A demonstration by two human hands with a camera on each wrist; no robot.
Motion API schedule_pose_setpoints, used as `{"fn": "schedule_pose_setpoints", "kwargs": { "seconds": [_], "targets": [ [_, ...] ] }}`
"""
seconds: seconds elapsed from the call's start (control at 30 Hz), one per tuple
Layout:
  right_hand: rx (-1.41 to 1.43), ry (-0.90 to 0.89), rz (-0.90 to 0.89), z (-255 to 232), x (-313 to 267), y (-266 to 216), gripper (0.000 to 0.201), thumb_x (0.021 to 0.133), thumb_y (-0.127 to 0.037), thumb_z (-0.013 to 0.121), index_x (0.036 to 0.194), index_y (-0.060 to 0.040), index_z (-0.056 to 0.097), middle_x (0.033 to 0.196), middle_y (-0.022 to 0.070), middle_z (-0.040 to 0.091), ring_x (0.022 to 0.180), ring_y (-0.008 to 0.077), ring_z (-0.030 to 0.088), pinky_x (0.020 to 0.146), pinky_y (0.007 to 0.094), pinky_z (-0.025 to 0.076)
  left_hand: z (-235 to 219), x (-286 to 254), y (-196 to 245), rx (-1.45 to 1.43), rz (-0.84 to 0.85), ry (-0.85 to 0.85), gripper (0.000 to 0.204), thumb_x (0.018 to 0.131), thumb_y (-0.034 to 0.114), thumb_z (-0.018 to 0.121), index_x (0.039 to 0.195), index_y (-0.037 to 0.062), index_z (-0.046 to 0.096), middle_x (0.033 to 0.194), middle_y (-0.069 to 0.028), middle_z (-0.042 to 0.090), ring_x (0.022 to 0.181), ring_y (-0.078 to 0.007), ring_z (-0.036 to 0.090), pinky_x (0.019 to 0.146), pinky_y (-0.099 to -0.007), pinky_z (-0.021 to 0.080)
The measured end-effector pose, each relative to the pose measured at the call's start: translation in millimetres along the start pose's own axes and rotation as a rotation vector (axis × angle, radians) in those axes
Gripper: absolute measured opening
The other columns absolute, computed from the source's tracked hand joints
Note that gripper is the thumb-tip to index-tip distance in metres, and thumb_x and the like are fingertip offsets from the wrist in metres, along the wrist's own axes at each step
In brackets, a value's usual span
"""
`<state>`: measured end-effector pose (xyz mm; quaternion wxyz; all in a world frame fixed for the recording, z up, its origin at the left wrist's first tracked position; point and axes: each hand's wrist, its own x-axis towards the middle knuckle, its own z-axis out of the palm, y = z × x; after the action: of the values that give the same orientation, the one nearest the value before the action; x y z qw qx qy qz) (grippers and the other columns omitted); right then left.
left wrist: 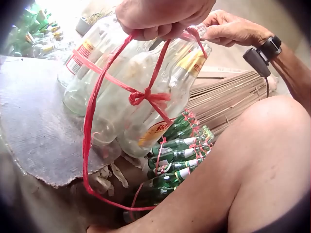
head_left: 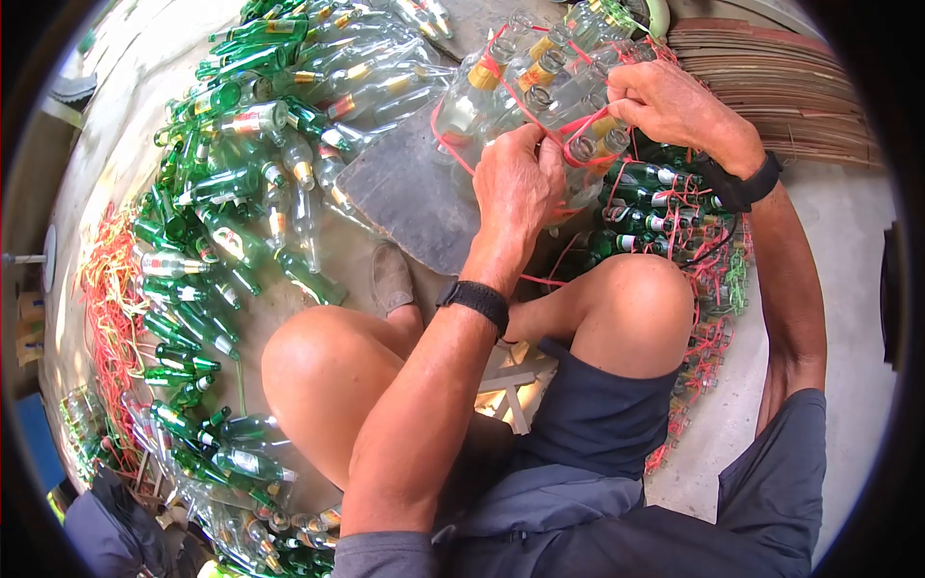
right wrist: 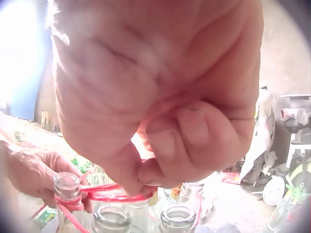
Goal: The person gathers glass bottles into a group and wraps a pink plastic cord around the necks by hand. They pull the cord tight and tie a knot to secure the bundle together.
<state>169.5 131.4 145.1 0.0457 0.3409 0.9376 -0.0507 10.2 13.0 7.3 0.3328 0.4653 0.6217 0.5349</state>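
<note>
A bundle of clear glass bottles (head_left: 462,120) stands upright on a dark flat board (head_left: 405,193), bound with red plastic string (left wrist: 88,131). At the near side of the bottle necks, my left hand (head_left: 520,178) pinches the string between thumb and fingers. My right hand (head_left: 670,101), fingers curled, grips another stretch just to the right. Between the hands the string (right wrist: 109,192) runs taut and wraps a bottle neck (right wrist: 67,184) in the right wrist view. A knot (left wrist: 146,97) sits on the bundle's side, and a loose length hangs down past the board's edge.
Many loose green bottles (head_left: 222,183) lie on the floor to the left, beside a heap of red string (head_left: 111,308). Tied green bottles (head_left: 646,197) lie right of my knee. Stacked thin brown strips (head_left: 771,87) are at the far right.
</note>
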Motion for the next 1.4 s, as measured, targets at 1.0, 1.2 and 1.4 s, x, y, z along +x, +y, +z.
{"fn": "schedule_pose_setpoints", "kwargs": {
  "seconds": [1.0, 1.2, 1.4],
  "targets": [
    [0.271, -0.052, 0.042, 22, 28, 29, 0.024, 0.103, -0.021, 0.055, 0.091, -0.0016, 0.064, 0.067, 0.0084, 0.064, 0.053, 0.0209, 0.060, 0.051, 0.0381, 0.047, 7, 0, -1, -0.035, -0.063, 0.024, 0.026, 0.093, 0.021, 0.060, 0.093, 0.0006, 0.075, 0.084, -0.0255, 0.071, 0.084, -0.0470, 0.069, 0.077, -0.0523, 0.054],
    [0.273, -0.121, 0.131, 24, 29, 23, 0.020, 0.102, -0.016, 0.054, 0.097, -0.0021, 0.067, 0.072, 0.0088, 0.071, 0.037, 0.0152, 0.052, 0.039, 0.0340, 0.044, 7, 1, -2, -0.038, -0.103, 0.025, 0.025, 0.091, 0.022, 0.061, 0.092, 0.0015, 0.076, 0.084, -0.0244, 0.071, 0.084, -0.0460, 0.070, 0.077, -0.0517, 0.054],
    [0.392, -0.189, 0.166, 23, 28, 21, 0.025, 0.097, -0.008, 0.052, 0.112, -0.0017, 0.070, 0.080, 0.0099, 0.075, 0.037, 0.0129, 0.051, 0.038, 0.0302, 0.044, 1, -2, 1, -0.025, -0.193, 0.034, 0.025, 0.089, 0.023, 0.064, 0.091, 0.0014, 0.077, 0.082, -0.0227, 0.072, 0.082, -0.0441, 0.071, 0.077, -0.0493, 0.055]
  ]
}}
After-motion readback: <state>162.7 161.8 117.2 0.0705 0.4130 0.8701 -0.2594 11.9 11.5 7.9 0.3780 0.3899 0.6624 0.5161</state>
